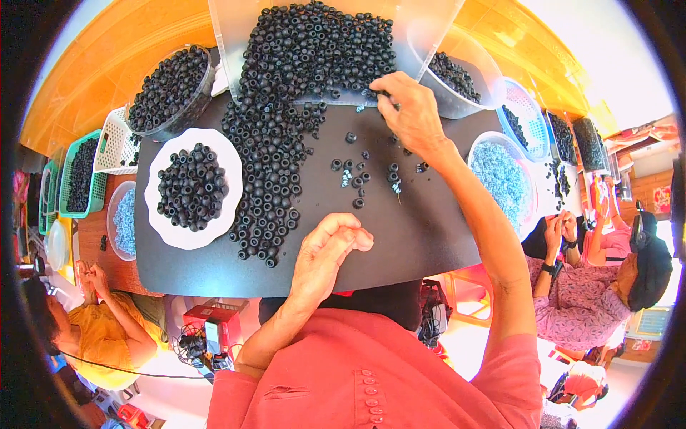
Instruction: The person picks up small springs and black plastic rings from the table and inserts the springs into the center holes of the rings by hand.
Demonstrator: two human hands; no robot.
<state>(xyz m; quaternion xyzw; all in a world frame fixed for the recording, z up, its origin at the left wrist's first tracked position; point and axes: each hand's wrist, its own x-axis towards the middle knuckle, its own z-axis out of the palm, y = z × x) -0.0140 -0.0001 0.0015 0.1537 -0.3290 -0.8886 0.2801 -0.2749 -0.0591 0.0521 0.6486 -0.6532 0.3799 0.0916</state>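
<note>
Reaching toward the front edge of the clear bin (227, 37), the right hand (414, 118) has its thumb and forefinger bent to a narrow gap, with something dark at the fingertips; whether a piece is pinched there cannot be told. The left hand (321, 252) is curled above the near part of the dark tabletop (429, 250), fingers drawn in close to the thumb, and what it may hold is hidden. Black pieces (264, 179) fill much of the bin and spill out of it in a broad band across the tabletop. They are small, rounded and matt, many with a round hole showing in the upturned face, so they look like stout beads or rings. More lie mounded on the white plate (189, 241) with a wavy rim, left of the band. Between the hands sit a few loose ones, some beside or against small pale-blue bits (346, 179); whether these are joined cannot be told. Blue translucent pieces (500, 175) fill a round bowl at the right.
</note>
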